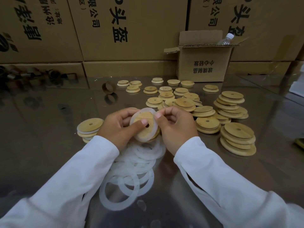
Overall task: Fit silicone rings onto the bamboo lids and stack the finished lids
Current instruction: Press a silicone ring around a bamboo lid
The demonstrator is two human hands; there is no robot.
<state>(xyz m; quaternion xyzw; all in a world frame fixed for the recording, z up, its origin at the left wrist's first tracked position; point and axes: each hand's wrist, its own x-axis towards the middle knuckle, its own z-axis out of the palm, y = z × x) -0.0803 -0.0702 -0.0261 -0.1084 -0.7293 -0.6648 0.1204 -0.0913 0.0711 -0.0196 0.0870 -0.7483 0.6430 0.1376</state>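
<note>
Left hand (pixel 118 128) gripping bamboo lid (pixel 148 133), thumb across its face, right hand (pixel 176 127) pinching silicone ring (pixel 146 110) at the rim, apparently partly seated, loose rings (pixel 139 160) beneath.

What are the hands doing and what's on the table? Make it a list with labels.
Left hand: holds a wooden lid, thumb on top
Right hand: pinches a white ring at the lid's edge
Ring pile: on the table, between the sleeves
Done stack: left of the hands
Plain lids: heaps on the right
Box: open, at the back, bottle inside
</note>
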